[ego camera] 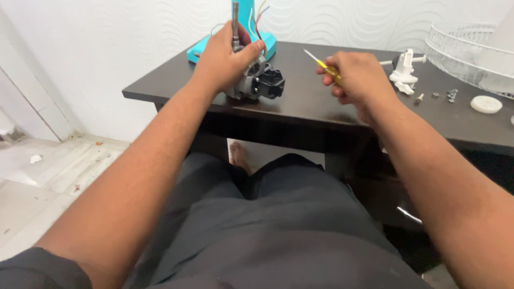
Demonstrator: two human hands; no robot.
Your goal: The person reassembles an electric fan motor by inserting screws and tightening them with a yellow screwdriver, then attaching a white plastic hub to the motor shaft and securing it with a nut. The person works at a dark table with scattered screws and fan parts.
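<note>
Head camera looks down past the person's dark-clad lap to a dark brown worktop (316, 101) set against a white wall with a wavy pattern. Left hand (225, 59) is closed over a small grey and black fan motor (261, 81) that stands near the worktop's front edge, the fingers wrapped over its top and around the metal shaft (235, 24) that rises upright from it. Coloured wires (258, 21) run up from the motor toward a teal fan base (235, 45) that sits just behind it on the worktop. Right hand (358, 75) is curled shut around the yellow handle of a screwdriver (323, 64), held in the air to the right of the motor and apart from it, with the thin blade pointing up and to the left. Further right on the worktop lie a white plastic part (404, 72), a few small screws (435, 96) and a round white cap (486, 104), well apart from the motor. At the far right edge a white wire fan guard (466, 48) rests on the worktop. A bare foot (239, 157) shows on the pale floor below the worktop.
</note>
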